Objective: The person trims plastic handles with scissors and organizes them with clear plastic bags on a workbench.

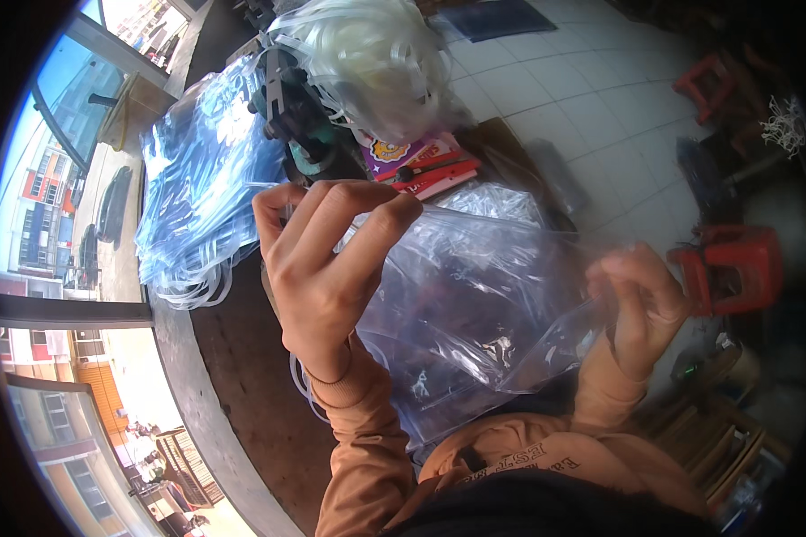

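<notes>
With the left hand pinching the clear bag at its 10 o'clock corner and the right hand pinching the 3 o'clock edge, keep both grips tight and pull evenly, probably holding the film flat above the table.

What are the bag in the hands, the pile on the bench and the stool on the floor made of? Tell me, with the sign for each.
Clear bag, held by left hand and right hand: thin glossy plastic film; see-through, creased.
Stack of bags: likely the same film, blue-tinted, with glare streaks.
Red stool: probably moulded plastic; uniform colour, dull sheen.
</notes>
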### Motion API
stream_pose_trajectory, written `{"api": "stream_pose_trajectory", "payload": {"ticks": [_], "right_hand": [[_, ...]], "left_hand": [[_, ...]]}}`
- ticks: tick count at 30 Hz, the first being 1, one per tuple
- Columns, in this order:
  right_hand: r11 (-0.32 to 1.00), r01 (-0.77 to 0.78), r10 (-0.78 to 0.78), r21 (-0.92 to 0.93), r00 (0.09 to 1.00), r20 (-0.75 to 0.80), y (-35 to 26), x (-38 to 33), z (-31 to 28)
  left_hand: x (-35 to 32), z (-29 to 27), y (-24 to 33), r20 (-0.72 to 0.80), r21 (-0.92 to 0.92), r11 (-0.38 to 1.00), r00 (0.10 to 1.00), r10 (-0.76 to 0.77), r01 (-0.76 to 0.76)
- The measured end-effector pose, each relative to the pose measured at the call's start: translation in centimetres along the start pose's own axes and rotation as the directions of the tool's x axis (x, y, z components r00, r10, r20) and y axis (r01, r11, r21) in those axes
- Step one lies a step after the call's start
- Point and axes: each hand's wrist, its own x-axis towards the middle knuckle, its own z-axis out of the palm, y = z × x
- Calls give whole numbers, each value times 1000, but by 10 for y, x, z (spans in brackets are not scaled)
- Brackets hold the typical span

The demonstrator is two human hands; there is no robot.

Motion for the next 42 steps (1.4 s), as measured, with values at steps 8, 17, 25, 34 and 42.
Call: {"api": "stream_pose_trajectory", "payload": {"ticks": [8,17,25,34,42], "right_hand": [[997,75,-75,0,997,-30,4,-3,4],[984,-125,133,126,990,-55,-8,-10,6],[996,-44,47,77,998,-35,-5,-13,7],[993,-96,109,69,967,-229,-11,0,-7],[968,-240,249,71,950,-187,-12,6,-27]], "left_hand": [[-2,1,-1,23,31,1000,1000,1,-2],[9,18,60,63,-388,918,992,109,-76],[8,21,60,29,-359,928,993,118,-100],[3,-9,11,133,-88,993,989,-62,74],[3,-23,14,88,-167,981,992,-87,100]]}}
